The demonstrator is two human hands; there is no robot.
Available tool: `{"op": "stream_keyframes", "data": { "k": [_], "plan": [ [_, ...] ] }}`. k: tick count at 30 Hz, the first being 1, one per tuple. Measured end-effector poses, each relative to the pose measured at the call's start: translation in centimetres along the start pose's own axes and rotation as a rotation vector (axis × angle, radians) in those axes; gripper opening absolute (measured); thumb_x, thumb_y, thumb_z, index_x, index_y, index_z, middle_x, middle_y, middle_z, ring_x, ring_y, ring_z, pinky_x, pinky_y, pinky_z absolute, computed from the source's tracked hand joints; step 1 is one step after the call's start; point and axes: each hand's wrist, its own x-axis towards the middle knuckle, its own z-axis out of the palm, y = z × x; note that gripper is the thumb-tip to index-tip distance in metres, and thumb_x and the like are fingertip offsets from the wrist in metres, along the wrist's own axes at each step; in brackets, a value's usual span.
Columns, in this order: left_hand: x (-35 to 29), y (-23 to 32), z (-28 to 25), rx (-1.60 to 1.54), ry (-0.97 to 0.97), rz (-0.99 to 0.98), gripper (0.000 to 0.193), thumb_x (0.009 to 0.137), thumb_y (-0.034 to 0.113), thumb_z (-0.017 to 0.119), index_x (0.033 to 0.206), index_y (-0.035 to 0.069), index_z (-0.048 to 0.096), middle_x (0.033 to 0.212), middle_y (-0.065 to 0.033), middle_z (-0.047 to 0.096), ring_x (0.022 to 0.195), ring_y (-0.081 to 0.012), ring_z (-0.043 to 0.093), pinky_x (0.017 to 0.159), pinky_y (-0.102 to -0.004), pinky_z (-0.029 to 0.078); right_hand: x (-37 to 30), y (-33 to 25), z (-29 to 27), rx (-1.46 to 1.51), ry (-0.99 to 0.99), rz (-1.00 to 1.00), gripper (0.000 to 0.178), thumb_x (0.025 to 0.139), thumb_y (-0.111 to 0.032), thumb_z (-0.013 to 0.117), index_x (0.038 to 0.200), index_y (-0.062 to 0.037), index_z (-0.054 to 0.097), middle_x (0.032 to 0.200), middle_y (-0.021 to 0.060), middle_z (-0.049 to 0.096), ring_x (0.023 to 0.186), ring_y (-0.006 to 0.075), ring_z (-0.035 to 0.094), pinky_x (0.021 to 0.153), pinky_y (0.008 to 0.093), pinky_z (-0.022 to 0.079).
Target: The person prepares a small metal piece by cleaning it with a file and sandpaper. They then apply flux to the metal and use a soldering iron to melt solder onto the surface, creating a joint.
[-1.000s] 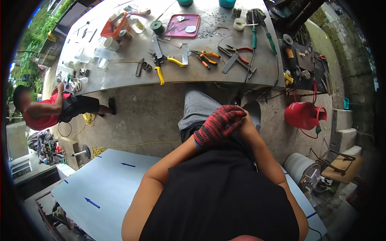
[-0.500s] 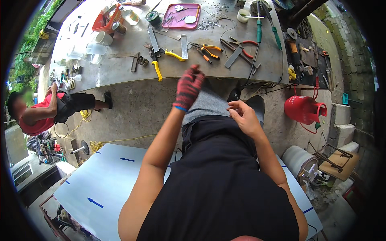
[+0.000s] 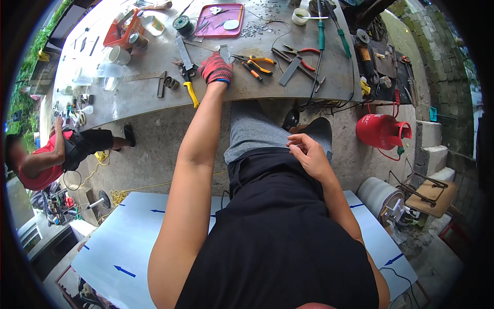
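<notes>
My left hand (image 3: 215,69), in a red and black striped glove, rests over the metal workbench with its fingers bent down. It covers one handle of the yellow-handled snips (image 3: 191,92) and touches or nearly touches a short metal strip (image 3: 225,52). What its fingertips grip, if anything, is hidden. Left of it lies another metal strip (image 3: 183,53); to its right are orange-handled pliers (image 3: 261,61). Bare and holding nothing, my right hand (image 3: 310,156) hovers at my waist, fingers loosely bent and apart.
The workbench (image 3: 139,100) bears a pink tray (image 3: 205,32), wire spool (image 3: 182,24), orange basket (image 3: 114,38), red-handled pliers (image 3: 307,65) and cups. A red gas cylinder (image 3: 378,131) stands right. A person (image 3: 49,159) is at the left. Behind me lies a pale sheet (image 3: 128,232).
My left hand has moved forward from above my leg onto the workbench, over the snips and beside the strip. My right hand has stayed near my waist. The view has shifted slightly.
</notes>
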Motion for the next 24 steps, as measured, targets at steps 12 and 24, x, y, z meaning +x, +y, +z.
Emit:
{"op": "stream_keyframes", "data": {
  "k": [12, 24],
  "plan": [
    [-3.6, -1.8, -2.1, -0.989, -0.055, 0.132, 0.033, 0.098, 0.017, 0.068, 0.128, 0.004, 0.066, 0.103, -0.0086, 0.074, 0.095, -0.0167, 0.068, 0.087, -0.0316, 0.052, 0.6, -0.2, -3.0, 0.093, 0.173, -0.038, 0.026, 0.100, -0.013, 0.066, 0.122, 0.0005, 0.067, 0.105, 0.0084, 0.075, 0.090, 0.0129, 0.069, 0.082, 0.0285, 0.055],
    [-22.2, 3.6, -7.0, -1.205, -0.372, 0.383, 0.040, 0.098, 0.002, 0.068, 0.137, 0.004, 0.062, 0.104, 0.0010, 0.067, 0.093, -0.0070, 0.057, 0.088, -0.0240, 0.048, 6.4, -3.9, -5.0, 0.268, 0.307, -0.171, 0.029, 0.100, -0.025, 0.072, 0.114, 0.0012, 0.071, 0.096, 0.0035, 0.074, 0.085, 0.0088, 0.066, 0.077, 0.0239, 0.053]
  ]
}}
